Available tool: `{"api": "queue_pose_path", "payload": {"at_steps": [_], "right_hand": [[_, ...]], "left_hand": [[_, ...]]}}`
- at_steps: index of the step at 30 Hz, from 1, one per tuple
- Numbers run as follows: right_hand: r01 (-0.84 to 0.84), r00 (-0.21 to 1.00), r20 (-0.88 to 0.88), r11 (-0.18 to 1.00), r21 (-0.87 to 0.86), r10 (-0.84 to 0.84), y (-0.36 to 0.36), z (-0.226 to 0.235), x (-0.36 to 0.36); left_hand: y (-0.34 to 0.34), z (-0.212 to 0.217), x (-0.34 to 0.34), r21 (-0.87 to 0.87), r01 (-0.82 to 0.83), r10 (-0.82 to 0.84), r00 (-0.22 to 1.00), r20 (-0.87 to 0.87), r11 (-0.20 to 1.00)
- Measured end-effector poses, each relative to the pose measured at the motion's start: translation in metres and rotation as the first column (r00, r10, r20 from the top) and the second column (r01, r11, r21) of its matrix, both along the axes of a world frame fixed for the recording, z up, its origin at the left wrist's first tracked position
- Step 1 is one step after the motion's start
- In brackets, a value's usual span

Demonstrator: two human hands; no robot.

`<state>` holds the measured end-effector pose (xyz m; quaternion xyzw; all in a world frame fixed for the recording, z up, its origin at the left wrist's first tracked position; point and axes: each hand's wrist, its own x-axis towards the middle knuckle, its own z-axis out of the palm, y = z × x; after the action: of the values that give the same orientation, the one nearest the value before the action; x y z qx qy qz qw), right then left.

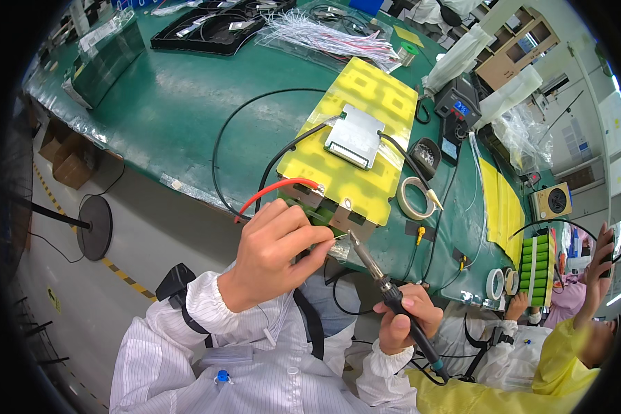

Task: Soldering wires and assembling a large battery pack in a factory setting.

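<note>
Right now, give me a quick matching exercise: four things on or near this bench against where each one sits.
Things:
1. soldering iron
2. red wire
3. tape roll
4. black tray

Places:
A. far end of the green table
B. just right of the yellow pack
C. in the right hand
D. runs to the pack's near edge, above the left hand

Pairs: 1-C, 2-D, 3-B, 4-A
</note>
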<state>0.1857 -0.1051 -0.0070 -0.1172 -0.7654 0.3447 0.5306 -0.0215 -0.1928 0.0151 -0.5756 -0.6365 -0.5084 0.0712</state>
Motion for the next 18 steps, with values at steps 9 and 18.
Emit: {"api": "queue_pose_path", "payload": {"at_steps": [9,18], "right_hand": [[0.244,0.926,-0.227,0.936,-0.254,-0.303,0.005,0.012,0.007],[0.328,0.927,-0.06,0.878,-0.347,-0.37,0.109,0.01,-0.029]], "left_hand": [[-0.042,-0.004,-0.03,0.113,-0.116,0.125,0.989,-0.079,0.987],[-0.099,-0.056,-0.102,-0.14,-0.63,0.595,0.771,-0.229,0.764]]}}
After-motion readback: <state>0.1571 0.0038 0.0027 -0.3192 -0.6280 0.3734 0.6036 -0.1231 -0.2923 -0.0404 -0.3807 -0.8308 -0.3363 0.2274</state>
